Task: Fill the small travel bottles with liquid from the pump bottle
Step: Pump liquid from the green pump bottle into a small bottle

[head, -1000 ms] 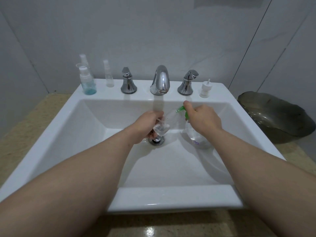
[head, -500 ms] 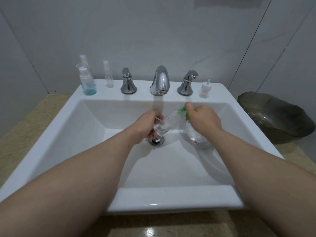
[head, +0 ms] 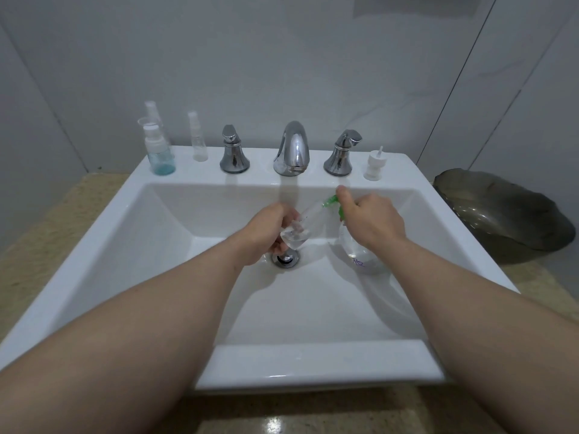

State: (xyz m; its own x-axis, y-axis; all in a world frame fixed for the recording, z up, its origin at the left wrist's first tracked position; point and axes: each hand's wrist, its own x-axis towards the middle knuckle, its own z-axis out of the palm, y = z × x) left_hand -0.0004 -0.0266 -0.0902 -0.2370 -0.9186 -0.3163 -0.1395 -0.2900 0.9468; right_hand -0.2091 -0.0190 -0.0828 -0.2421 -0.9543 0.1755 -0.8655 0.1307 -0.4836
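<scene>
Head view over the sink (head: 175, 233), my left hand (head: 266, 233) gripping a small clear bottle (head: 297, 234) tilted above the drain (head: 285, 257), my right hand (head: 372, 220) curled round the pump bottle (head: 360, 255) just right of it

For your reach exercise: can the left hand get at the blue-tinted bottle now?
Likely not yet: nothing blocks the way to the blue-tinted bottle, but the left hand grips a small clear bottle.
</scene>
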